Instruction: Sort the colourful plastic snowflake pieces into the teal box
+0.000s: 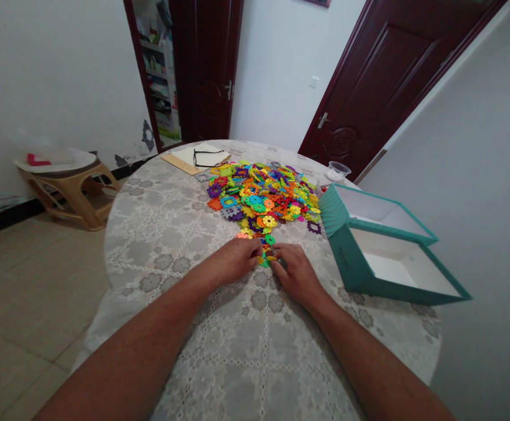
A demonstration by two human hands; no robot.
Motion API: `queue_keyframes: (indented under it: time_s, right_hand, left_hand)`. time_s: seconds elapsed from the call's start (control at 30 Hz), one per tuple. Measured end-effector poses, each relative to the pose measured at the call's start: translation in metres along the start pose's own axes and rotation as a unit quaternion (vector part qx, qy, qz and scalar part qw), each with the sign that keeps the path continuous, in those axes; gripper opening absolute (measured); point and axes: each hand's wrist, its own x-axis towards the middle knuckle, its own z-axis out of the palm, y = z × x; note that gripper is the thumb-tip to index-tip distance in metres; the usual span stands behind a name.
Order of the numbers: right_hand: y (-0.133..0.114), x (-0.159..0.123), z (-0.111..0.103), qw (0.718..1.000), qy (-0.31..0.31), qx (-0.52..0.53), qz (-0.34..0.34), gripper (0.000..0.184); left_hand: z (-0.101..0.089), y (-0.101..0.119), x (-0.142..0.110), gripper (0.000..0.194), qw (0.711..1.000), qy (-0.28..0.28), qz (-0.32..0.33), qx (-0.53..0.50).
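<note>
Near the middle of the table, my left hand (242, 259) and my right hand (293, 268) face each other with curled fingers. Between them they grip a small cluster of joined plastic snowflake pieces (264, 259), coloured green, yellow and orange. The fingertips partly cover this cluster, so its full shape is hidden. Just beyond the hands spreads a big heap of loose plastic snowflake pieces (263, 193), some round and notched, others square frames, in many colours. A few of them lie right up against my knuckles.
An open teal box (360, 263) stands on the right side of the patterned tablecloth (158, 222). Black-framed glasses (208, 158) rest on papers (184, 156) at the back left. A clear plastic cup (339, 169) is behind the box. A stool (75, 187) stands left of the table.
</note>
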Motion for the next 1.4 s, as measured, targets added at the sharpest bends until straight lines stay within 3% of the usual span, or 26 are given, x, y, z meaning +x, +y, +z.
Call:
queue_keyframes:
  time_s: [0.27, 0.47, 0.63, 0.8, 0.97, 1.13, 1.4]
  right_hand:
    - [-0.006, 0.0, 0.005, 1.0, 0.005, 0.027, 0.014, 0.01]
    - [-0.01, -0.002, 0.007, 0.998, 0.001, 0.024, 0.05, 0.01]
    - [-0.011, -0.002, 0.004, 0.997, -0.006, 0.033, 0.065, 0.01]
    - [-0.009, -0.003, 0.005, 0.997, -0.008, 0.035, 0.063, 0.035]
    - [-0.007, -0.003, 0.008, 0.998, -0.035, -0.038, 0.038, 0.013]
    - [-0.007, -0.006, 0.007, 0.998, -0.041, -0.045, 0.03, 0.014]
    - [-0.012, -0.008, 0.004, 0.998, -0.045, -0.021, 0.033, 0.017]
  left_hand:
    - [0.011, 0.0, 0.006, 0.033, 1.0, 0.007, -0.018, 0.02]
    - [0.015, 0.003, 0.009, 0.023, 0.998, -0.012, -0.02, 0.064]
    - [0.019, 0.0, 0.01, 0.024, 0.997, 0.01, -0.009, 0.072]
    - [0.019, 0.0, 0.009, 0.031, 0.998, 0.006, -0.01, 0.06]
    - [0.017, 0.004, 0.01, 0.031, 0.998, -0.003, -0.024, 0.059]
    - [0.019, 0.006, 0.011, 0.017, 0.996, -0.008, -0.035, 0.086]
    - [0.019, 0.007, 0.007, 0.017, 0.996, -0.006, -0.054, 0.07]
